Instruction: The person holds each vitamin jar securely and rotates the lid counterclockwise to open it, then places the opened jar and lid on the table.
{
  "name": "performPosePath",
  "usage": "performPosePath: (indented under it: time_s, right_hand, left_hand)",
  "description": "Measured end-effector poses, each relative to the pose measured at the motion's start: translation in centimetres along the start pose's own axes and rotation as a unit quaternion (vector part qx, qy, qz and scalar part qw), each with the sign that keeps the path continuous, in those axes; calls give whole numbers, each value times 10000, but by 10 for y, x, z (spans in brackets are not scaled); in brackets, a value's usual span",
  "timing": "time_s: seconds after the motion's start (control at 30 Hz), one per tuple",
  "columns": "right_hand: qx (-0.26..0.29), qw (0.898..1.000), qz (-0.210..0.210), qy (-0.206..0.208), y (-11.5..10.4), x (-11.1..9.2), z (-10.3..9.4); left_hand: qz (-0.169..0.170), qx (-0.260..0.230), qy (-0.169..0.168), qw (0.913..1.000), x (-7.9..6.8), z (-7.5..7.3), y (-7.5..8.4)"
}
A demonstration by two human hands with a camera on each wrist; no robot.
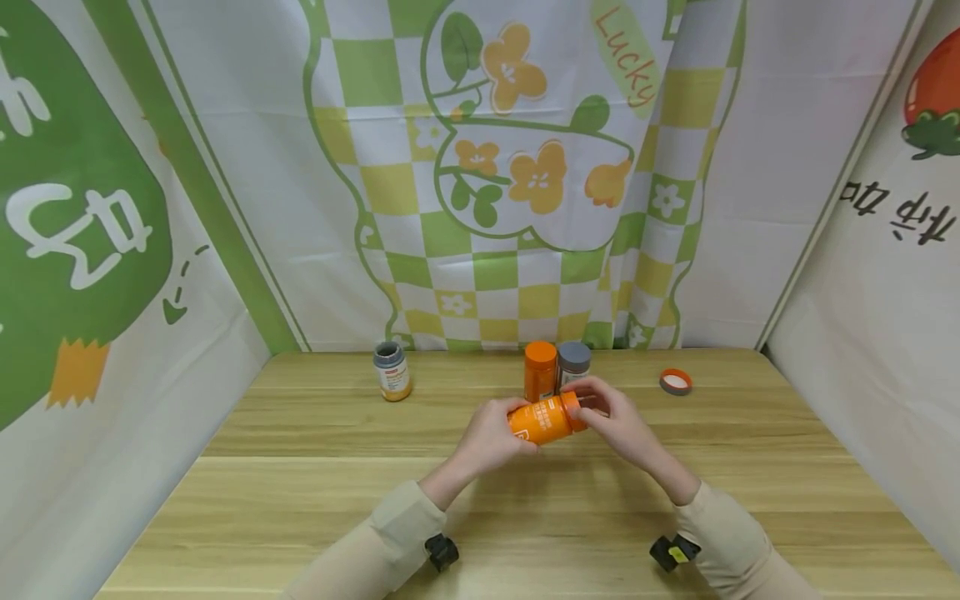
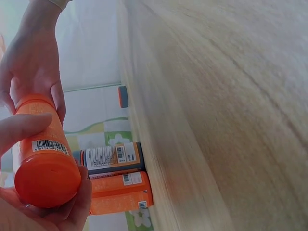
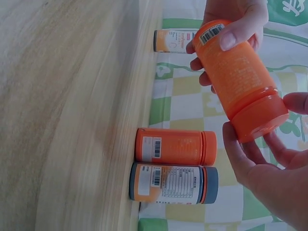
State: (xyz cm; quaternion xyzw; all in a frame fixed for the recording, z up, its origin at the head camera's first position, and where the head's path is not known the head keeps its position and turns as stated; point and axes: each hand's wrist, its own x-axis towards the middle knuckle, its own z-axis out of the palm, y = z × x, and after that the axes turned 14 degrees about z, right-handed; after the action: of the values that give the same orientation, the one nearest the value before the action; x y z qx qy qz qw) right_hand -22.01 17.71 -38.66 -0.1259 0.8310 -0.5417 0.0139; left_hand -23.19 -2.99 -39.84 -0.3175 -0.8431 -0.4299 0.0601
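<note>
My left hand (image 1: 489, 437) grips an orange bottle (image 1: 542, 422) round its body, above the wooden table. The bottle lies tilted in the air, its orange cap (image 3: 260, 118) pointing to the right. With thumb and fingers on opposite sides, my right hand (image 1: 621, 427) holds that cap. In the left wrist view the bottle's round base (image 2: 47, 180) faces the camera, with a barcode label near it. Just behind the hands, a second orange bottle (image 1: 540, 371) stands capped beside a grey-capped bottle (image 1: 574, 358).
An uncapped grey-and-orange bottle (image 1: 392, 372) stands at the back left of the wooden table (image 1: 315, 492). A loose cap (image 1: 676, 382) lies at the back right, its white inside facing up. Behind the table hangs a patterned curtain (image 1: 420, 275), with printed cloth on both sides.
</note>
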Motion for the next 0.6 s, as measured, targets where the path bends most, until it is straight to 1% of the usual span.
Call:
performPosePath:
  time_s: [0.07, 0.23, 0.33, 0.43, 0.6]
  right_hand:
    - [-14, 9999, -121, -47, -6, -3, 0]
    - [14, 9994, -252, -225, -24, -12, -1]
    - [49, 9989, -324, -343, -28, -14, -1]
    - [150, 9977, -458, -466, -26, -13, -2]
    - [354, 9951, -675, -633, -13, -8, -3]
  left_hand:
    - [-55, -87, -27, 9999, 0, 0, 0]
    - [-162, -249, -60, 9995, 0, -1, 0]
    - [-217, -337, -90, 9992, 0, -1, 1]
    - [-304, -440, -129, 9985, 0, -1, 0]
    - [-454, -657, -161, 9967, -1, -1, -1]
